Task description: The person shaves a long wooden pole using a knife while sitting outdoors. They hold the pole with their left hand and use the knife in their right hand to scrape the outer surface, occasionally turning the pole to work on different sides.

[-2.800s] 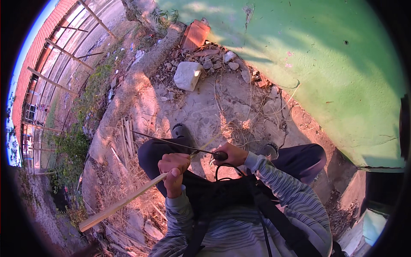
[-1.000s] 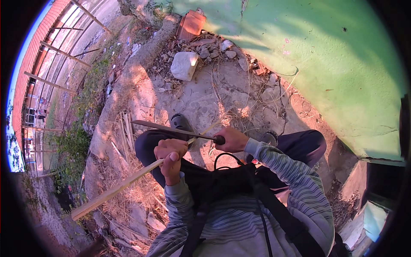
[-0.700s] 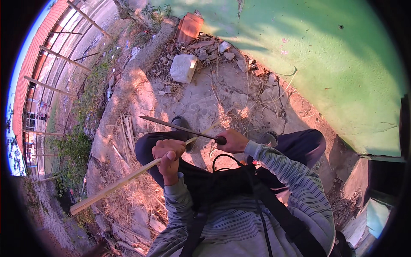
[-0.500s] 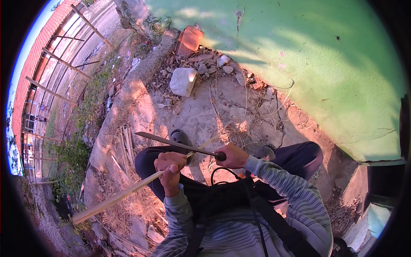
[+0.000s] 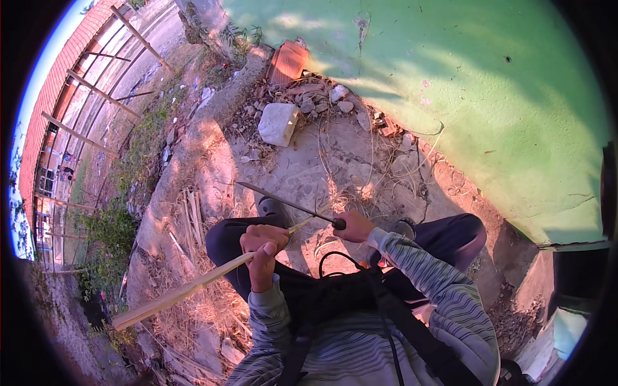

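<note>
My left hand (image 5: 262, 251) is wrapped round a pale wooden stick (image 5: 187, 291), its thick end reaching down to the lower left and its thin tip pointing up to the right. In my right hand (image 5: 354, 226) is the dark handle of a machete (image 5: 283, 201), closed in my fingers. The long blade slants up and to the left, crossing near the thin tip of the stick. Whether the edge touches the wood I cannot tell.
Split wood pieces (image 5: 191, 212) and pale shavings (image 5: 193, 315) lie on the ground at the left. Ahead are a white block (image 5: 279, 124), an orange brick (image 5: 288, 63) and rubble. A green wall (image 5: 489, 96) rises at the right. My bent legs (image 5: 444, 241) frame the work.
The machete has slid to the right and outward along the stick toward its thin tip, its blade now tilted more steeply. My left hand, still gripping the stick, has shifted slightly right.
</note>
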A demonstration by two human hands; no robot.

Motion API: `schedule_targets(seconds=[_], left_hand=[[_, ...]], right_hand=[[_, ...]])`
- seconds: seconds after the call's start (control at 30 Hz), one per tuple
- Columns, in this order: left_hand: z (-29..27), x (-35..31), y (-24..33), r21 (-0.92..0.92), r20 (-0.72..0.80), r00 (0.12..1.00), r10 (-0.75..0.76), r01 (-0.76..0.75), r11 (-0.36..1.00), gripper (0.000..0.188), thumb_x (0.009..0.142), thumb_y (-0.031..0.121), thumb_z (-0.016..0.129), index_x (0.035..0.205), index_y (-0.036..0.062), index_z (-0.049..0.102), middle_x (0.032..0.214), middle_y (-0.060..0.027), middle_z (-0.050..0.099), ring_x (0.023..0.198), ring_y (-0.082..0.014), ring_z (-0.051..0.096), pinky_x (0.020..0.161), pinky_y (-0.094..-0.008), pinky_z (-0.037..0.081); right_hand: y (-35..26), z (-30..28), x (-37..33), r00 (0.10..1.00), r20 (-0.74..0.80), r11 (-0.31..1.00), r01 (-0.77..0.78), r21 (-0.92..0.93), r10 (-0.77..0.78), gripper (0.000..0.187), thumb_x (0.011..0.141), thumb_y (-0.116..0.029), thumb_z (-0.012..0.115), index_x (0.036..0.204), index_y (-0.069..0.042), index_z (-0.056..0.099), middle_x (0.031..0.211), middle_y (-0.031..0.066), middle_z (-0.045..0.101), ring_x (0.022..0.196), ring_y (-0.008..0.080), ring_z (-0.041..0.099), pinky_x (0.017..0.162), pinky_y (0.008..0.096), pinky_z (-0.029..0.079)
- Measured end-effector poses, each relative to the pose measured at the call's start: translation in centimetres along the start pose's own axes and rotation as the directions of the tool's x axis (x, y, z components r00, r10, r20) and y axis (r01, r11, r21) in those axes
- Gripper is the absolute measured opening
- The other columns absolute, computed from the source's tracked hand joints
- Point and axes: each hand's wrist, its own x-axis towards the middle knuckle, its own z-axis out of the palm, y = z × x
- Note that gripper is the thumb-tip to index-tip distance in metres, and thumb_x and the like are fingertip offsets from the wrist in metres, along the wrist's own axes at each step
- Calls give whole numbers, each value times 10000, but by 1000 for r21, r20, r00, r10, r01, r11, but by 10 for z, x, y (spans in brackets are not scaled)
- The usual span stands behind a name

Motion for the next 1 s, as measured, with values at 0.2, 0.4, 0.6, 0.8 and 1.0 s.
schedule_targets(seconds=[0.2, 0.4, 0.6, 0.8, 1.0], left_hand=[[0, -4, 4, 15, -40, 999, -9, 9, 1000, 582, 943, 232, 544, 481, 117, 210, 420, 22, 205, 339, -113, 164, 375, -299, 147], [4, -1, 3, 11, 4, 1000, -13, 13, 1000, 570, 923, 219, 547, 478, 113, 206, 422, 22, 197, 340, -116, 162, 375, -297, 146], [1, -11, 9, 3, -52, 993, -102, 102, 995, 588, 887, 267, 610, 482, 36, 252, 447, -27, 234, 377, -156, 209, 423, -325, 170], [-6, -10, 9, 14, -48, 999, 8, -7, 1000, 627, 962, 307, 566, 462, 112, 242, 417, 25, 202, 333, -113, 184, 373, -288, 159], [-7, -8, 1, -32, -24, 1000, 4, -5, 999, 633, 974, 329, 557, 465, 107, 254, 416, 29, 213, 335, -114, 190, 374, -293, 160]], right_hand=[[-9, 5, -5, 1000, 13, 999, 23, 39, -24, 308, 766, -339, 699, 860, -47, 690, 736, 165, 665, 669, 331, 645, 661, 440, 506], [46, 18, 7, 997, -19, 997, -81, -10, 81, 307, 766, -334, 704, 903, -60, 708, 794, 172, 689, 735, 336, 671, 694, 437, 522], [55, 27, 12, 976, -80, 976, -209, -61, 203, 343, 761, -346, 702, 935, -50, 710, 831, 203, 688, 784, 341, 685, 727, 437, 518], [84, 41, 14, 990, -1, 990, -141, -12, 141, 387, 749, -401, 703, 949, -70, 708, 835, 194, 689, 802, 379, 674, 722, 457, 518], [161, 38, 7, 848, -124, 826, -530, -193, 516, 528, 756, -512, 698, 1001, -45, 726, 955, 223, 711, 884, 384, 689, 773, 461, 534]])
